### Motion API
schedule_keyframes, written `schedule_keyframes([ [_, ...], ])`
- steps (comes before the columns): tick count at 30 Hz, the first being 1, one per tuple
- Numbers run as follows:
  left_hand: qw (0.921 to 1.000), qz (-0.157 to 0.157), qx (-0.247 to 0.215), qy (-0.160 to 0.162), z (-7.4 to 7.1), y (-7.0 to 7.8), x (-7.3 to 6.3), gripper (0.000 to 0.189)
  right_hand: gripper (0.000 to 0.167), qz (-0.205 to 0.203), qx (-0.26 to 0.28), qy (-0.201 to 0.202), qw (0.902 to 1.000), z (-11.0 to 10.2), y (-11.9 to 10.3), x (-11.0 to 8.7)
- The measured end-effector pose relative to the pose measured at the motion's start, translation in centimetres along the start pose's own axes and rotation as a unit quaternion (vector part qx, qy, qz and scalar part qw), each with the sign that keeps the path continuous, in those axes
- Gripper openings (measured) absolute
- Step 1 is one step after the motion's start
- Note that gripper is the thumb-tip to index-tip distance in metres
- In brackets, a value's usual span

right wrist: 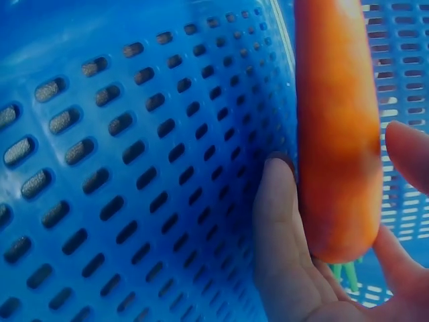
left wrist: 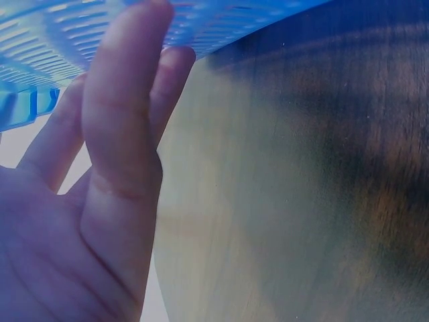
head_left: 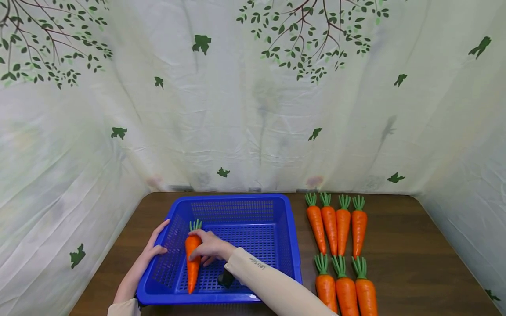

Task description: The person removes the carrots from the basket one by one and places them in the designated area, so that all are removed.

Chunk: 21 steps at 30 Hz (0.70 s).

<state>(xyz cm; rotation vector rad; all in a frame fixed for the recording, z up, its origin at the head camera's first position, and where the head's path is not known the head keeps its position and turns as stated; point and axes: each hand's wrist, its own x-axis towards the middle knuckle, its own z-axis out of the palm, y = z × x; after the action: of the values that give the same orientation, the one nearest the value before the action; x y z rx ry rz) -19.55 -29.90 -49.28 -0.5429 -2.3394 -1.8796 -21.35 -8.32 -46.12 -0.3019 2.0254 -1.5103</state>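
Observation:
A blue plastic basket with slotted walls stands on the table. Inside it, toward its left side, is an orange carrot with a green top pointing to the far side. My right hand reaches in from the right and holds this carrot near its thick upper end; in the right wrist view the carrot lies between the fingers, close to the slotted basket wall. With fairly straight fingers, my left hand rests against the basket's outer left side. The left wrist view shows its fingers against the slotted wall.
Right of the basket, several carrots lie side by side in a far row, with a nearer row of 3 carrots below. The brown wooden table meets a pale curtain with leaf prints behind and at both sides.

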Motion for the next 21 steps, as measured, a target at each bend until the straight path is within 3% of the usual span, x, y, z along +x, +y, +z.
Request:
schedule_keyframes([
  [4, 1.0000, 0.002, 0.000, -0.001, -0.02, -0.01, -0.05, 0.088, 0.070, 0.001, -0.006, 0.003, 1.0000, 0.36, 0.15, 0.28],
  [15, 0.9998, 0.011, -0.015, -0.006, -0.02, -0.13, -0.02, 0.087, 0.072, -0.012, 0.048, 0.033, 0.9982, 0.05, -0.07, 0.49],
  [21, 0.9998, 0.016, -0.012, -0.005, -0.04, -0.17, -0.04, 0.088, 0.073, -0.036, 0.051, 0.056, 0.9965, 0.23, -0.18, 0.66],
])
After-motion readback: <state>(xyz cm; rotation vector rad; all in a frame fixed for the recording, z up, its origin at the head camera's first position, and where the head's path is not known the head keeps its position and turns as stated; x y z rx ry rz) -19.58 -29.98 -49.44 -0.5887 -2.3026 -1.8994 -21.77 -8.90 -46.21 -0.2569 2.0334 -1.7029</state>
